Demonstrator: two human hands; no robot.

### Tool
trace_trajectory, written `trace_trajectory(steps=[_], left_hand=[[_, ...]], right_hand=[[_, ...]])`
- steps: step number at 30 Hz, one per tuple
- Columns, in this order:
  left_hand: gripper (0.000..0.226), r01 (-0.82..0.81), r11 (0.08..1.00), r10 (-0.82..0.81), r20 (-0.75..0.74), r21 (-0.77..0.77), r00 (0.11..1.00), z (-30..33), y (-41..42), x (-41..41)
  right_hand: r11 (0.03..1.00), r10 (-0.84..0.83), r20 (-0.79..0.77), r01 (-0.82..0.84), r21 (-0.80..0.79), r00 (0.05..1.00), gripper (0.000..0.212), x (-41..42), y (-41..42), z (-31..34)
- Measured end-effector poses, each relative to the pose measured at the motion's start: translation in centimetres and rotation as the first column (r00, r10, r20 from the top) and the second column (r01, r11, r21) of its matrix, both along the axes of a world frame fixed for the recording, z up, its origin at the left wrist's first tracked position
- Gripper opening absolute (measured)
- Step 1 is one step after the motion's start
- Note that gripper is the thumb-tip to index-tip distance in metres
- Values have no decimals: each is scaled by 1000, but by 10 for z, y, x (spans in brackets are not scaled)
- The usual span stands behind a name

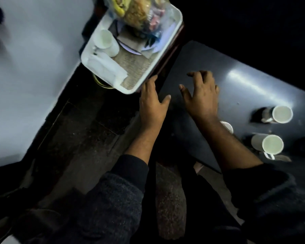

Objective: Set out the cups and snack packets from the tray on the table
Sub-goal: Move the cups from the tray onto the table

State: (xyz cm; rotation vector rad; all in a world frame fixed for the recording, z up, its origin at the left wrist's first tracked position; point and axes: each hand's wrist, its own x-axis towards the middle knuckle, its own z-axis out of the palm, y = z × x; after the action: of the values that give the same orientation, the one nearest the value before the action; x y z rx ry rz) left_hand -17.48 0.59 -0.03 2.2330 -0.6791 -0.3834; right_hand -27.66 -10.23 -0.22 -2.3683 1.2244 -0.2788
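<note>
Tray (pixel 88 55): one cup (pixel 106 41), snack packets (pixel 139 13) aboard. Table (pixel 209 60): three cups near its right edge (pixel 281 114). Left hand (pixel 151 101) at the tray's corner, right hand (pixel 201 95) over the table, fingers spread, empty. Risk: tray overhangs its stand; a nudge could tip it.

Both hands empty, left hand (pixel 152 101) at tray (pixel 173 35) corner, right hand (pixel 202 95) over table (pixel 253 88), cups (pixel 282 114) beside

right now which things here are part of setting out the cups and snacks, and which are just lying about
Part of the job:
tray
cup on the tray
snack packets
three cups on the table

Just lying about:
woven mat
white napkins
</note>
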Motion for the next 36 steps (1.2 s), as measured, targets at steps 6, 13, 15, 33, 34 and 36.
trace_trajectory(steps=[6,13,15,33,34,36], left_hand=[[63,-149,987,156,113,-63,981,24,22,90],[67,-208,976,199,127,62,972,12,36,185],[73,-203,972,194,83,118,977,2,35,207],[85,-54,993,55,-5,107,998,-30,19,259],[84,-49,994,49,1,93,999,-27,15,257],[81,-57,998,55,51,33,997,-20,9,255]], right_hand=[[995,102,49,-102,9,994,49,90,26,15],[963,259,72,-263,52,963,68,201,28,2],[945,312,83,-318,73,946,73,234,24,-2],[933,358,-64,-358,12,931,86,323,-1,-7],[947,320,-27,-320,-28,947,86,318,0,-1],[963,262,39,-259,-76,964,86,308,3,11]])
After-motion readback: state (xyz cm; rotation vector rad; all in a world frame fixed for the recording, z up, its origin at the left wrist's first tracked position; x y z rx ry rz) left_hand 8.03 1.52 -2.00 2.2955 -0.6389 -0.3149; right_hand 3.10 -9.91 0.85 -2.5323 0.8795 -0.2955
